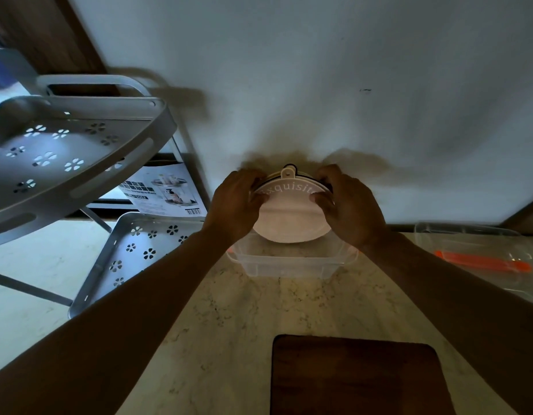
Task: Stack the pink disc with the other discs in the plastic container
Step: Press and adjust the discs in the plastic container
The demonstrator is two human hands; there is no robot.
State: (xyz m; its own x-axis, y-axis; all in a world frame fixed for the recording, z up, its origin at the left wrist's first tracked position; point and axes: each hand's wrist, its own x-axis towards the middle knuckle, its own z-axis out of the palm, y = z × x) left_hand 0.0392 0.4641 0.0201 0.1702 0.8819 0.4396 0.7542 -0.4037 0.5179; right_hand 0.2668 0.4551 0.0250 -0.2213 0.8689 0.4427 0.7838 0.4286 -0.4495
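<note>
Two bare hands hold a stack of discs upright on edge in a clear plastic container point(290, 263) that sits on a marble-patterned surface point(229, 324) against a pale wall point(319, 70). The left hand point(234, 202) closes on the left rim of the stack and the right hand point(350, 205) on the right rim, so that each grip is narrow and holds the discs between them. The pink disc point(290, 218) faces the camera at the front of the stack, its lower edge dipping behind the container's near wall; raised lettering curves along its upper part (the visible letters read "xquisite", with the ends covered by fingers). Behind it, the edges of further discs point(274, 176) show as thin pale and dark lines, and a small rounded tab point(288, 172) stands up at the top.

To the left stands a grey metal rack with flower-shaped cut-outs, its upper shelf point(64, 151) above a lower shelf point(145, 250), with a printed product sheet point(166, 190) lying behind. To the right, well apart from the container, a second clear plastic box point(468, 235) rests on the surface with an orange item point(483, 262) inside it (too blurred to identify). A dark wooden board point(355, 378) lies at the near edge.
</note>
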